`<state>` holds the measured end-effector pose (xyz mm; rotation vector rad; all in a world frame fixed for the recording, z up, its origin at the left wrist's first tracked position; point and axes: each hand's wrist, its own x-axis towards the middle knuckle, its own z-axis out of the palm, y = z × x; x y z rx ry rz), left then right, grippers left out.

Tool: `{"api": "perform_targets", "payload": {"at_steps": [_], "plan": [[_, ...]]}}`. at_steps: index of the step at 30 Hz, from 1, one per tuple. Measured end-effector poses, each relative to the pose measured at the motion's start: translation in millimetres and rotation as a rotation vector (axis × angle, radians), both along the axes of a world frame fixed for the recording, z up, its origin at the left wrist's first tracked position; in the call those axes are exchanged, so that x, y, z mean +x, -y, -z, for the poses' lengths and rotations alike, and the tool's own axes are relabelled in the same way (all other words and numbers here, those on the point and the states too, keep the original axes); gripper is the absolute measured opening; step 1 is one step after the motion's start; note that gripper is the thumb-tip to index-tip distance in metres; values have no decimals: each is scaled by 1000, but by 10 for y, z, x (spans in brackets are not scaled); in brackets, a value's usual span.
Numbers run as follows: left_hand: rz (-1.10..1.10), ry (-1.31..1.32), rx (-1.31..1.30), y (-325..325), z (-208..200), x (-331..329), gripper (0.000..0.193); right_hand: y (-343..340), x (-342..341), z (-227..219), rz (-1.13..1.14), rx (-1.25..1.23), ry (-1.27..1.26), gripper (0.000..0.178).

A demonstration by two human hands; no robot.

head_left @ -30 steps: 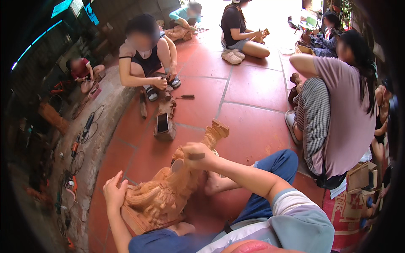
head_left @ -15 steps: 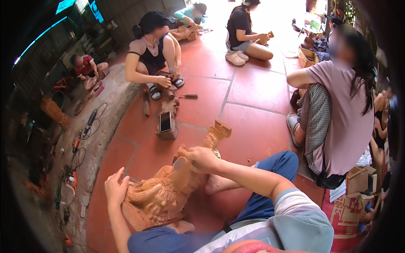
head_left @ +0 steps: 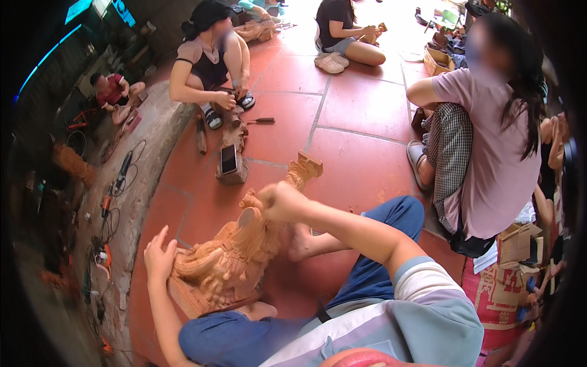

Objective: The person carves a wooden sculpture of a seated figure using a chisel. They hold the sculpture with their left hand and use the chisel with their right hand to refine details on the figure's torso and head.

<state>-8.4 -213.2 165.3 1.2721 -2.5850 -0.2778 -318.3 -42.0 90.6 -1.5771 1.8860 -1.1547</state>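
A carved orange-brown wood sculpture (head_left: 229, 260) lies slanted across my lap, with deep folds and a stepped end piece (head_left: 310, 164) pointing away from me. My right hand (head_left: 284, 202) is closed over its narrower middle, near a smooth round cut face (head_left: 249, 216). The fingertips of that hand are mostly hidden behind the hand itself. At the wide flat base on the near left rests my left hand (head_left: 159, 255), its fingers stretched and spread apart against the wood. Whether my right hand also holds something small cannot be seen.
Ahead, a phone (head_left: 228, 159) lies on a brown carving (head_left: 233, 174) that a crouching person works on, with chisels (head_left: 261, 121) nearby. Another person sits close on the right (head_left: 489, 140). Power tools (head_left: 125, 165) and cords lie along the left ledge. A carton (head_left: 518, 243) stands at right.
The whole view has tilted slightly, so everything sits higher and a little further left. My right hand has shifted slightly away from me over the carving; my left hand stays at its base.
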Motion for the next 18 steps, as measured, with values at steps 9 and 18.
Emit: {"api": "perform_targets", "payload": {"at_steps": [9, 18], "plan": [[704, -920, 183, -904, -1514, -986, 11, -697, -356, 3, 200, -166, 470, 12], [1248, -1366, 687, -2686, -2104, -891, 15, -780, -74, 320, 105, -75, 809, 9]]}}
